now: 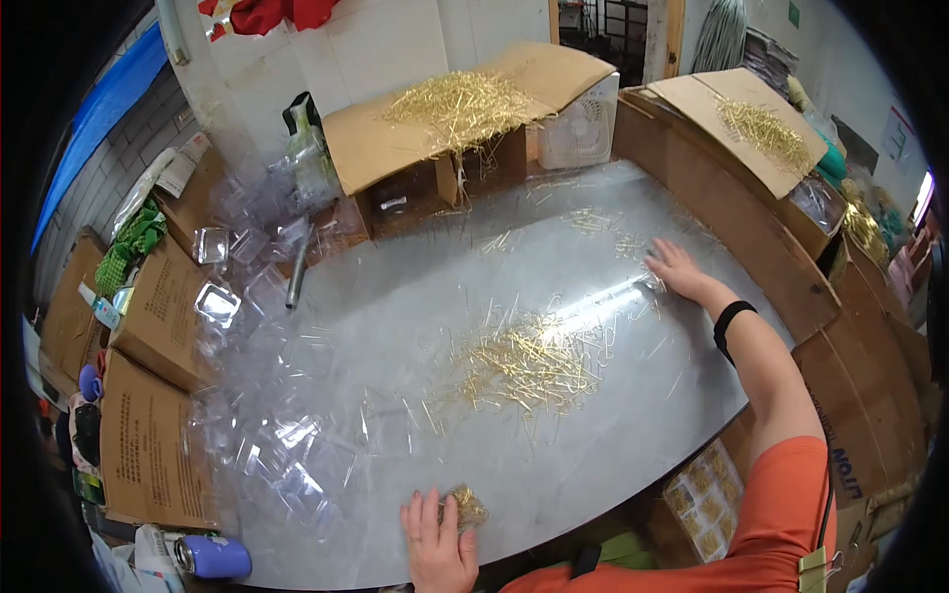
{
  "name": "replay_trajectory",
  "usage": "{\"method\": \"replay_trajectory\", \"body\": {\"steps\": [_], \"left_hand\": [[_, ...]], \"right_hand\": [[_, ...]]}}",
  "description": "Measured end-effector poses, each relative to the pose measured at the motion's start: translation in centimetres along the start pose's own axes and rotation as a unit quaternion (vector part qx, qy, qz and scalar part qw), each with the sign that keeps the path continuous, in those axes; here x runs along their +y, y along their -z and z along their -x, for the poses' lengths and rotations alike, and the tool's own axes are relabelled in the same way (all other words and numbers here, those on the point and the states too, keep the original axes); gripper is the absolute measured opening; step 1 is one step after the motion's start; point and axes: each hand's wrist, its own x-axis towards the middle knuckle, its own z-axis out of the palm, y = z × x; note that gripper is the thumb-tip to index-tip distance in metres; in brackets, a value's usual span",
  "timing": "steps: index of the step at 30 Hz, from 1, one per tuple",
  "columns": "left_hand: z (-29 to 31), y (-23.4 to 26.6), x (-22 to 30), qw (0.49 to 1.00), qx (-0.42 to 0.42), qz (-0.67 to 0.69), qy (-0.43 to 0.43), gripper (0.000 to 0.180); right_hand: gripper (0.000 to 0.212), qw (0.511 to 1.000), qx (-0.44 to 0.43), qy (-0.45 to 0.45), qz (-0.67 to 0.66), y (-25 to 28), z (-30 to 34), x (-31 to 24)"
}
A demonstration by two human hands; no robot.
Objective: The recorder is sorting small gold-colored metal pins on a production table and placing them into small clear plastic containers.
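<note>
My left hand [438, 542] lies palm down near the table's front edge, with its fingers stretched out. Against its index finger sits a small clump of thin gold pins [468, 506], possibly in a clear case; the hand partly covers it. My right hand [678, 269] reaches far to the right, fingers spread over a few scattered gold pins [633, 245]. Between my hands a loose heap of gold hook-like pins [539, 364] spreads over the grey metal table [395, 287]. Clear plastic cases [297, 435] are piled along the left side.
A grey tube [297, 275] lies by the cases. Behind, a cardboard shelf [361, 148] bears a gold pin pile [460, 107] beside a white fan [578, 124]. Cardboard boxes [153, 435] line the left; a purple bottle [215, 556] stands front left. A box of filled cases [704, 499] is at right.
</note>
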Motion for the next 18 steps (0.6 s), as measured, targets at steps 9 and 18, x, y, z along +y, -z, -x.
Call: {"method": "replay_trajectory", "body": {"steps": [9, 18], "left_hand": [[-0.1, -0.1, -0.1, 1.000, 0.002, -0.015, -0.007, 0.047], [0.1, -0.2, -0.1, 0.999, 0.024, -0.023, -0.018, 0.053]], "right_hand": [[0.067, 0.961, -0.096, 0.259, 0.007, 0.7, 11.5, -2.9], [0.049, 0.957, 0.084, 0.277, 0.032, -2.5, 24.2, -7.9]]}}
